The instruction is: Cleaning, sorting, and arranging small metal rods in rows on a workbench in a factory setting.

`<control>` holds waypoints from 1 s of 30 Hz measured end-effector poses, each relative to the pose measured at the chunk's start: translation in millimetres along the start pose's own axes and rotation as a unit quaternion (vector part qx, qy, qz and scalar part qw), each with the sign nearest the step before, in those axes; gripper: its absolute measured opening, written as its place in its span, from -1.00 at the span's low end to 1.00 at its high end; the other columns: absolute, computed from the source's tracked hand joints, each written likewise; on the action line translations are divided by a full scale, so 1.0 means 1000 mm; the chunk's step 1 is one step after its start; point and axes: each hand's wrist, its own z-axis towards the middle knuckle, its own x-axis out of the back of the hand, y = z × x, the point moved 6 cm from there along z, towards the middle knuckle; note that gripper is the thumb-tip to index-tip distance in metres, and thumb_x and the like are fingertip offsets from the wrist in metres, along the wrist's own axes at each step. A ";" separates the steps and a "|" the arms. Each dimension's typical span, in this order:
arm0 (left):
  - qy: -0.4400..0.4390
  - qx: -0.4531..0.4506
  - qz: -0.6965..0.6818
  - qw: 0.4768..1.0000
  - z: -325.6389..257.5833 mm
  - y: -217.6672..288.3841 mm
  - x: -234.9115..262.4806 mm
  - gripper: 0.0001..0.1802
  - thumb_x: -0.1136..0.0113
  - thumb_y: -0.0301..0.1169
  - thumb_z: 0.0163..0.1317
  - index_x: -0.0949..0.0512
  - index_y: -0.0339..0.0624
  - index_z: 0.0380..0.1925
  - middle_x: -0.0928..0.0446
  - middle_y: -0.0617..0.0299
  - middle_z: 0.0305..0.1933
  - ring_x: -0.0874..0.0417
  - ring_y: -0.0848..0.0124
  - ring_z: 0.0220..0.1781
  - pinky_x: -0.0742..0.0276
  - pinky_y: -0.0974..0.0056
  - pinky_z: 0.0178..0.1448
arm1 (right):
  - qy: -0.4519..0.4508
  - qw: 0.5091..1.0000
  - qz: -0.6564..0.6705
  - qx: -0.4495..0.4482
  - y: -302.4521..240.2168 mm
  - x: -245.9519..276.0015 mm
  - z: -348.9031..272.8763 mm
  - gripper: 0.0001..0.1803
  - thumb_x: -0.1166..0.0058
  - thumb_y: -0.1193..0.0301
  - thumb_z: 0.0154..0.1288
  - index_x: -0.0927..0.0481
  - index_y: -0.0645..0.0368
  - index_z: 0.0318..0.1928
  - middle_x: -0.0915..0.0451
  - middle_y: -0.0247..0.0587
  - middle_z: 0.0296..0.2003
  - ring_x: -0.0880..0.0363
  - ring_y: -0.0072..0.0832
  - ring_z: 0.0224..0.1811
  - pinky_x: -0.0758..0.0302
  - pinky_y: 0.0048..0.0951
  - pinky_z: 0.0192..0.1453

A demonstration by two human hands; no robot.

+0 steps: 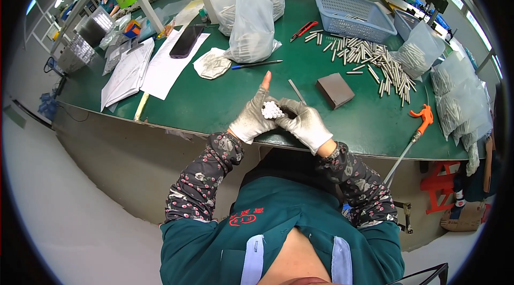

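Note:
A bundle of metal pins (271, 110), seen end-on, is gripped between both hands over the table's front edge. My left hand (250, 117), in a pale glove with a bare thumb pointing up, is closed round the bundle's left side. From the right, my right hand (306, 125), gloved too, closes its fingers against the same bundle. Just beyond the hands lies a thin metal strip (296, 92). To its right a dark brown block (335, 90) rests on the green table (214, 103).
Loose metal pins (369, 60) are heaped at right before a blue basket (353, 17). Bags of pins (251, 28) stand at the back; more bags (458, 97) line the right edge. An orange air gun (424, 119), red-handled pliers (304, 31), a pen (257, 64), a phone (186, 42) and papers (128, 73) lie around.

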 end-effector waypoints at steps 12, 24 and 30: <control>0.005 0.098 -0.116 0.988 0.002 -0.018 0.003 0.33 -0.47 -0.54 -0.23 0.29 0.10 0.43 -0.44 0.35 -0.31 -0.46 0.53 -0.29 -0.45 0.41 -0.11 | 0.020 0.999 -0.009 0.026 -0.004 0.004 0.012 -0.57 -0.18 0.26 0.13 -0.56 0.22 -0.03 -0.64 -0.02 -0.22 -0.64 -0.21 -0.16 -0.52 -0.36 -0.06; 0.019 0.082 -0.087 0.993 0.004 -0.021 0.004 0.31 -0.51 -0.46 -0.21 0.25 0.12 0.43 -0.44 0.34 -0.36 -0.46 0.53 -0.31 -0.46 0.40 -0.13 | -0.027 0.999 -0.008 -0.025 -0.003 0.003 0.016 -0.50 -0.18 0.38 0.16 -0.46 0.40 0.07 -0.60 -0.03 -0.11 -0.57 -0.46 -0.09 -0.46 -0.51 0.03; 0.026 0.099 -0.046 0.994 0.007 -0.014 0.004 0.29 -0.47 -0.49 -0.18 0.27 0.06 0.43 -0.43 0.36 -0.39 -0.45 0.55 -0.36 -0.46 0.42 -0.19 | -0.031 0.999 0.001 -0.034 -0.007 0.006 0.017 -0.48 -0.15 0.31 0.18 -0.45 0.41 0.08 -0.57 0.00 -0.04 -0.55 -0.43 -0.01 -0.44 -0.49 0.08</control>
